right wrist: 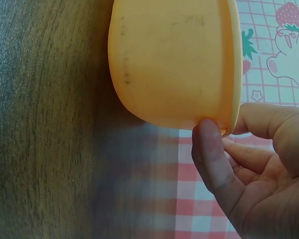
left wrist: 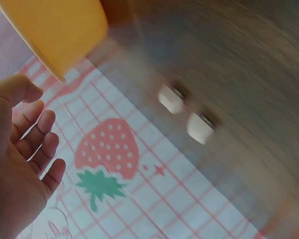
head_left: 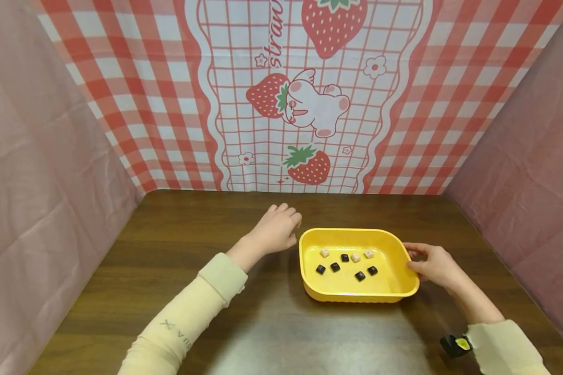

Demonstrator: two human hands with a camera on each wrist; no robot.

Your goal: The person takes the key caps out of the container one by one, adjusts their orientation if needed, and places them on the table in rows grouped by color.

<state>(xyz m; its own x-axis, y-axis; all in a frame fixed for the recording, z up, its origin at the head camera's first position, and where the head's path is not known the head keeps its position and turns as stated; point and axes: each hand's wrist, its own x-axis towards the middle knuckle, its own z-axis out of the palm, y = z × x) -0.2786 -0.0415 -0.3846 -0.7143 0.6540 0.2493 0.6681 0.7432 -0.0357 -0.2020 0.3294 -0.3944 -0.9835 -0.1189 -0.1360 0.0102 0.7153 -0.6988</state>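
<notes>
A yellow plastic tray with rounded corners stands in front of me, right of the middle. Several small black cubes and three pale cubes lie scattered on its floor. My right hand grips the tray's right end by the rim, as the right wrist view shows from close up. My left hand hovers beside the left end, fingers loosely bent and holding nothing. Two small whitish blocks, blurred, show near the left hand in the left wrist view; the head view does not show them.
The dark wooden table is backed by a red-and-white checked cloth with strawberry prints. Pinkish curtains close off both sides. A black wrist device sits at the right sleeve.
</notes>
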